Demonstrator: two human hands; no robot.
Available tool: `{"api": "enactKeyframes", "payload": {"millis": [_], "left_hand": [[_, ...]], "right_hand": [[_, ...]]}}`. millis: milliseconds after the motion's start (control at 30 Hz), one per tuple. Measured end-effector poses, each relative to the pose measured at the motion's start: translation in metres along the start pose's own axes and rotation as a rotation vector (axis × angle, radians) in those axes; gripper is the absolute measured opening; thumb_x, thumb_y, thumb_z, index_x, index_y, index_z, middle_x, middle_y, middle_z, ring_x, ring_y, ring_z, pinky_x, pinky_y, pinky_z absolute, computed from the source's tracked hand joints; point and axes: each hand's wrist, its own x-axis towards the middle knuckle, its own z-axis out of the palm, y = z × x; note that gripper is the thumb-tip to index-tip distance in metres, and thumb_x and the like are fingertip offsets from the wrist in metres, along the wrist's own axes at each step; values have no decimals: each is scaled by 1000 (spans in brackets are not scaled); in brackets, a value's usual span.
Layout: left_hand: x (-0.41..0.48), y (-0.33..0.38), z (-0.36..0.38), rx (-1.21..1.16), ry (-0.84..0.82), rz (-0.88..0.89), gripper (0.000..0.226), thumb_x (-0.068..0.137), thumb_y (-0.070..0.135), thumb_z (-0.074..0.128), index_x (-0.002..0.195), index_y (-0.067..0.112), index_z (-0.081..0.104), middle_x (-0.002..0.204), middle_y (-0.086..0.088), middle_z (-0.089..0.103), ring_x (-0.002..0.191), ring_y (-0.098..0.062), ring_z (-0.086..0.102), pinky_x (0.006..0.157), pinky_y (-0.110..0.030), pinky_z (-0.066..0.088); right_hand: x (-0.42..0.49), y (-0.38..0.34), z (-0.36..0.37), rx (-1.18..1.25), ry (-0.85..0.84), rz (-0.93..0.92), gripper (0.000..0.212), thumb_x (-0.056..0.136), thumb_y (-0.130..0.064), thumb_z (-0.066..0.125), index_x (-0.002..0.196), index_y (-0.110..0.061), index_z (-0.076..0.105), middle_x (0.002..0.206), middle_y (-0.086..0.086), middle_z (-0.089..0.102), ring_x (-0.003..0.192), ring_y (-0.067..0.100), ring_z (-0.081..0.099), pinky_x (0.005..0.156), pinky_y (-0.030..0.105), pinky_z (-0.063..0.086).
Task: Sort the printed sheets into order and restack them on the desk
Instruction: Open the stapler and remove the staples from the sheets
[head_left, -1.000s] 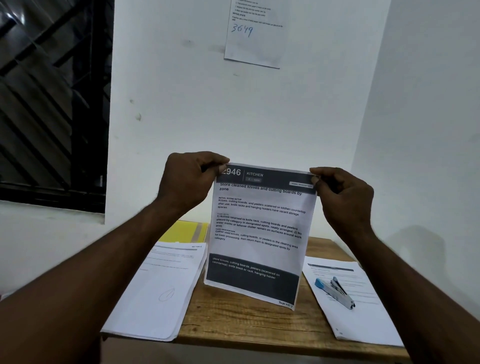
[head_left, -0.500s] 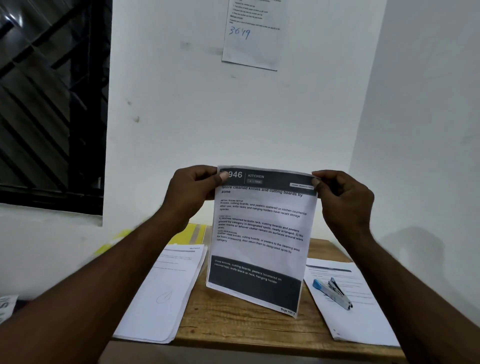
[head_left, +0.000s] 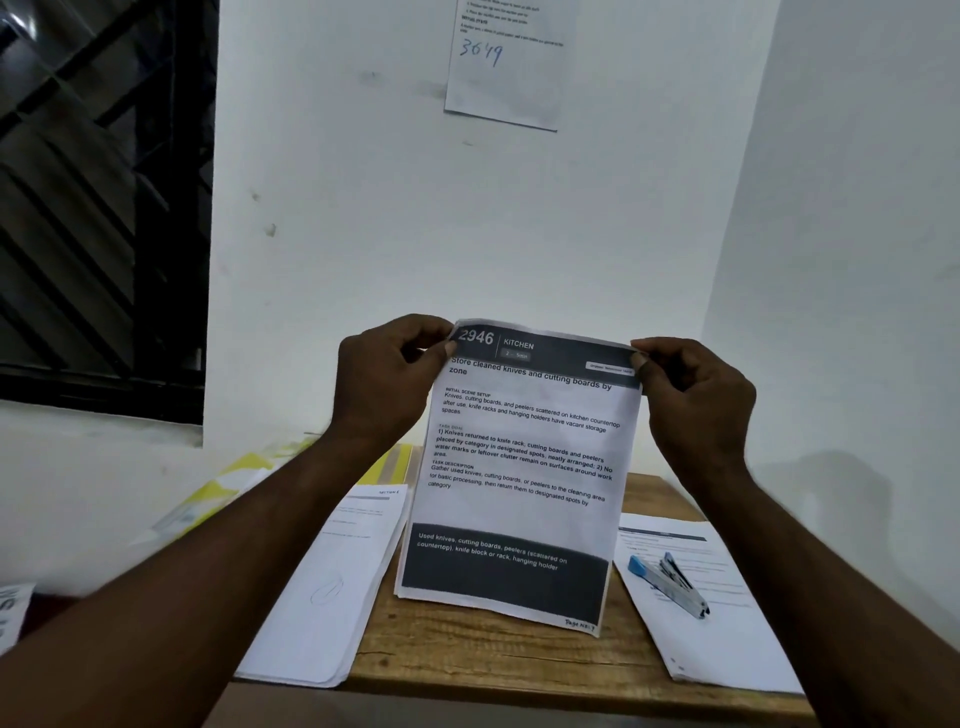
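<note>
In the head view, above the desk (head_left: 493, 662), my left hand (head_left: 387, 379) and right hand (head_left: 696, 408) each pinch one top corner of one printed sheet (head_left: 519, 478), thumb against curled fingers, so it hangs upright with its page number readable at 5 o'clock. Two piles lie on the desk: the left stack (head_left: 322, 587) at 8 o'clock of the sheet, the right stack (head_left: 727, 639) at 4 o'clock, bearing one stapler (head_left: 667, 584), probably as a weight.
</note>
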Motion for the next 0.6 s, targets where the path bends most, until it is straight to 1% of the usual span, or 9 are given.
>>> {"api": "enactKeyframes", "payload": {"millis": [133,200,267,400,433,500,533,600], "left_hand": [[-3,-1,1,22,18,-2,11,92,17,78,100,24,82,89,19,78,79,-5,75,78,-39,63],[-4,3,-1,21,37,12,11,92,16,79,101,22,82,88,19,77,79,-3,75,78,-37,63],[-1,7,-3,14,66,30,10,92,18,80,100,24,82,87,23,75,79,-1,75,77,-34,63],[2,11,-3,30,100,12,15,91,22,80,95,36,77,84,26,73,75,2,72,74,-27,61],[1,10,-2,28,91,-6,15,90,22,80,95,36,77,85,25,74,74,2,72,74,-28,61],[-5,6,2,18,52,-39,12,89,23,81,98,31,80,88,20,77,76,-1,74,75,-33,62],[-9,3,3,5,29,-51,14,89,22,82,102,28,81,91,17,78,79,-4,75,76,-37,63],[-14,2,5,-39,-10,-68,23,87,23,84,109,26,80,92,12,79,83,-8,76,77,-43,65]], "right_hand": [[0,-1,1,8,-6,6,12,94,-12,76,103,-17,81,95,-8,79,87,10,75,87,40,61],[1,-3,0,21,-6,3,12,94,-12,76,103,-16,81,95,-8,79,88,10,75,87,42,62],[3,-7,0,33,1,-17,11,94,-12,75,104,-15,81,96,-7,79,89,11,75,87,42,62],[4,-12,4,32,9,-54,12,95,-13,75,105,-16,81,96,-6,79,89,11,75,87,39,62],[2,-12,6,26,3,-62,14,94,-13,75,106,-16,81,96,-7,79,88,9,75,86,37,62],[-5,-12,9,8,-22,-83,18,94,-13,76,111,-19,80,94,-8,77,86,5,73,84,30,60],[-9,-12,10,0,-35,-95,20,94,-13,77,113,-19,79,94,-8,77,85,4,72,82,27,58],[-13,-12,12,-5,-50,-120,22,94,-13,77,115,-20,78,93,-7,76,82,4,71,78,25,57]]}}
